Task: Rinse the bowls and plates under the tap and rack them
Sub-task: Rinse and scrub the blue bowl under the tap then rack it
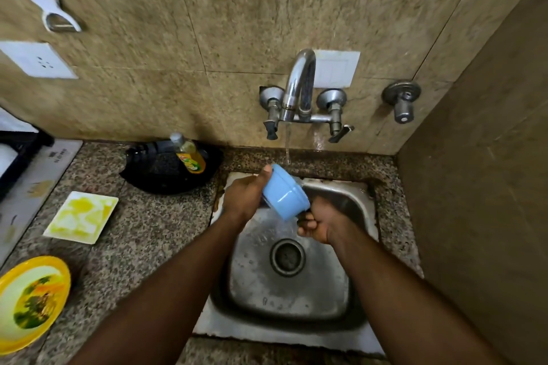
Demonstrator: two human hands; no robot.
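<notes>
A light blue bowl [285, 192] is tilted over the steel sink [326, 299], its base facing me. My left hand [244, 197] grips its rim at the left, thumb on top. My right hand [321, 224] is curled just below and right of the bowl, touching its lower edge; whether it grips the bowl is not clear. A thin stream of water runs from the chrome tap [301, 89] down behind the bowl's upper edge. A square white plate [81, 216] smeared yellow and a round yellow-rimmed plate [31, 302] lie on the counter to the left.
A black pan [166, 175] with a dish-soap bottle [189, 155] in front of it sits on the speckled granite counter [142, 249] left of the sink. A stove edge [20, 154] is at the far left. A brown wall closes the right side.
</notes>
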